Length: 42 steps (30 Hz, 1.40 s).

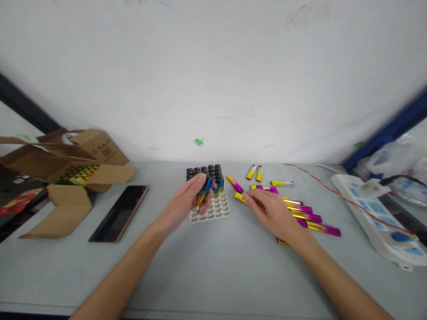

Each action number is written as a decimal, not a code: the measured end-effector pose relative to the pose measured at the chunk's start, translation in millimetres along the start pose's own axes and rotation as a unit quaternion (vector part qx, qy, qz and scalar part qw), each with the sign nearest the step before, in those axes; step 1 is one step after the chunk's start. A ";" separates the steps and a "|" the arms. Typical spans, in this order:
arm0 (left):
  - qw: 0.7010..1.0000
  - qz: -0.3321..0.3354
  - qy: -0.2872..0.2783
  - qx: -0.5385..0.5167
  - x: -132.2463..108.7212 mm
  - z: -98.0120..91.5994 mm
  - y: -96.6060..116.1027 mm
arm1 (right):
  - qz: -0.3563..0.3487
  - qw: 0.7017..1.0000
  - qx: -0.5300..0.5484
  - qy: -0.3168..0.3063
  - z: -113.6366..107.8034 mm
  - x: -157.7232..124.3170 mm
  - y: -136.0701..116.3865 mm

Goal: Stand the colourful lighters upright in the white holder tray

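My left hand (189,197) is closed around a blue-and-yellow metallic tube (204,192), held at a tilt above the white tray (210,216). That tray has rows of oval cells; several tubes with black tops (214,170) stand upright toward its back, and front cells show bare. To the right, my right hand (271,210) has its thumb and fingers pinched at the end of a yellow metallic tube (239,197) lying on the table. Just beyond it lies a pink-and-yellow tube (235,183). The right hand's lower fingers are partly hidden.
Several yellow-and-magenta tubes (323,228) lie scattered right of the tray. A phone (119,214) and an open cardboard box (110,174) with tubes inside are on the left. A white power strip (376,218) and a red-yellow wire (336,192) occupy the right. A white wall (213,89) rises behind.
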<state>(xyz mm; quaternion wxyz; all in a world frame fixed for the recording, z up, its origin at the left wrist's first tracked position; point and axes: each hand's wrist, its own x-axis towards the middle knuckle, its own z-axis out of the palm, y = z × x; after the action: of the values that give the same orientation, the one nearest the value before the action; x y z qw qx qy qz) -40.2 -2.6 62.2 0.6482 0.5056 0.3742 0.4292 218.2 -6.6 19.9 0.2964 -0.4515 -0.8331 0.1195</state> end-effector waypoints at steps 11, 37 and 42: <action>0.949 0.195 0.133 0.208 -6.8 -22.7 22.4 | -0.129 0.988 0.015 -0.078 25.1 -5.9 -15.1; 0.665 0.304 0.001 0.682 33.5 -9.4 -14.5 | -0.124 0.988 -0.014 -0.095 30.1 -8.1 -28.3; 0.654 0.345 0.028 0.673 29.3 -10.9 -23.1 | -0.129 0.987 -0.025 -0.092 31.7 -8.7 -29.2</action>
<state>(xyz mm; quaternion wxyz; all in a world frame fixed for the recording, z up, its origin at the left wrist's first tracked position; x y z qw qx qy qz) -35.9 25.6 35.8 -0.0748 0.8839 0.3768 0.2666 182.9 -28.1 5.0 0.2204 -0.3343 -0.9109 0.1000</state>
